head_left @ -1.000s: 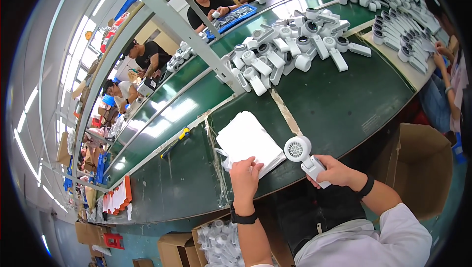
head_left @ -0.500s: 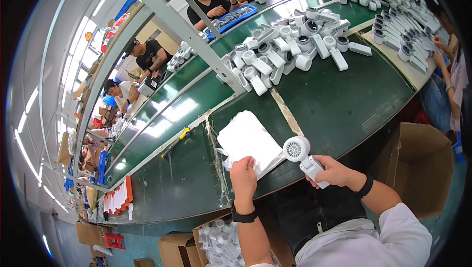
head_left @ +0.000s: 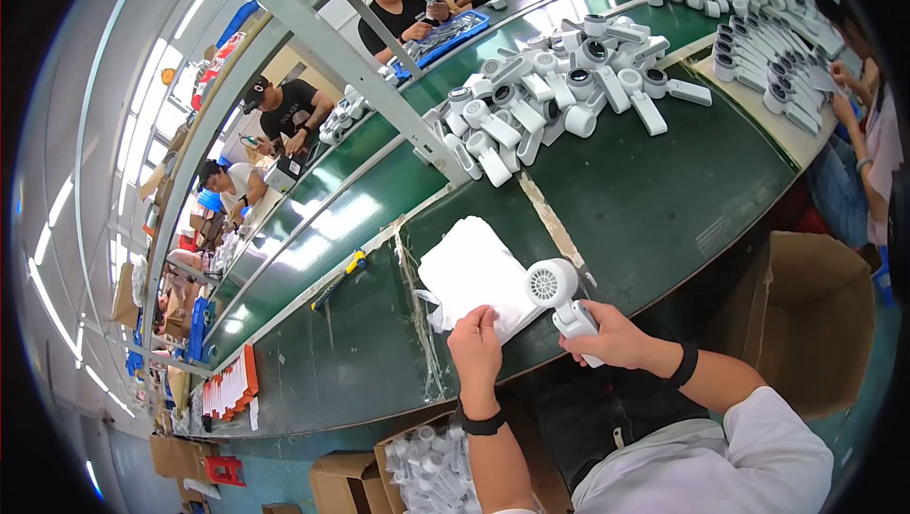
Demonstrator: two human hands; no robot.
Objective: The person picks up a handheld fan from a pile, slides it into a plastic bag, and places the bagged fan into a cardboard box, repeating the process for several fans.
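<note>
Closed round a white plastic round-headed fan [head_left: 552,285], right hand [head_left: 611,336] grips; left hand [head_left: 476,345] pinches thin white sheets [head_left: 474,270], best lightly

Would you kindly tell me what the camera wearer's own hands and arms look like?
The left hand and right hand are ungloved. A black band circles the left wrist, and another black band the right. A loose, short white sleeve covers the upper right arm, leaving its forearm bare.

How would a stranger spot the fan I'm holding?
Find the green table, then the white stack at its near edge. Right of that, your right hand holds a white fan by its handle, unlike the piled fans lying farther back.
</note>
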